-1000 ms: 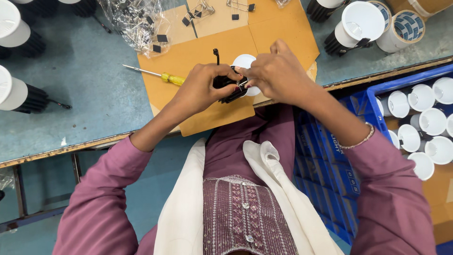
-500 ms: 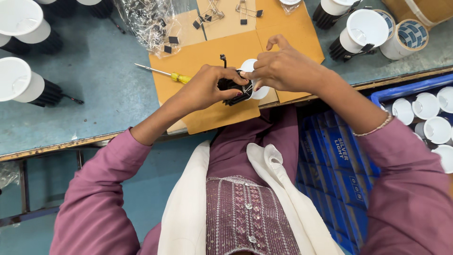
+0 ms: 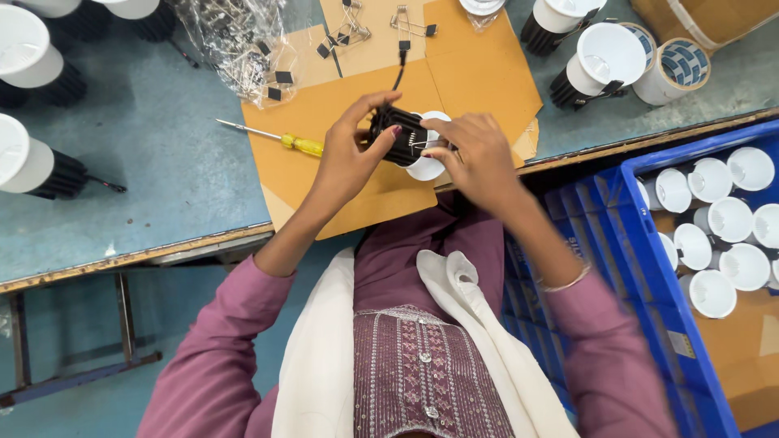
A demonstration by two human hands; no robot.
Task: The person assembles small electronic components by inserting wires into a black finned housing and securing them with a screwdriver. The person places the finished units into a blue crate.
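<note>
A yellow-handled screwdriver (image 3: 280,139) lies on the cardboard sheet (image 3: 324,105), at 9 o'clock from the left hand (image 3: 349,158). Left fingers are closed around the black finned lamp housing (image 3: 399,135), held just above the surface. The right hand (image 3: 475,154) pinches its wire clip at 3 o'clock. A blue crate (image 3: 617,243) sits far right.
</note>
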